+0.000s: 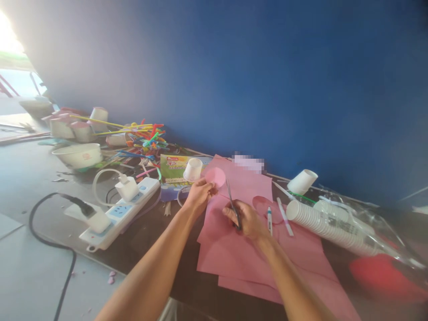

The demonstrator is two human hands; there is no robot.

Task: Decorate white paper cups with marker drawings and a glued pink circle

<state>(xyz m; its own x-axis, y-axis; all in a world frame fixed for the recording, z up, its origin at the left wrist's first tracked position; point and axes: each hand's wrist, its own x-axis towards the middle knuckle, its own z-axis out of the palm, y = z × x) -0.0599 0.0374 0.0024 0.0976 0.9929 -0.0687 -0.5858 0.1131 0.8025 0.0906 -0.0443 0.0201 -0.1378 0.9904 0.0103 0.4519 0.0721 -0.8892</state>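
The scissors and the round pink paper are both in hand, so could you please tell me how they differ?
The scissors are long and narrow; the paper is a flat disc. The scissors have a dark handle; the paper is pale pink. The right hand holds the scissors; the left hand holds the paper. Both are held over larger pink sheets.

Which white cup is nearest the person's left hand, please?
The single cup on the colourful packet, beyond the left hand; the stack, the tilted cup behind it and the cups at left are farther off.
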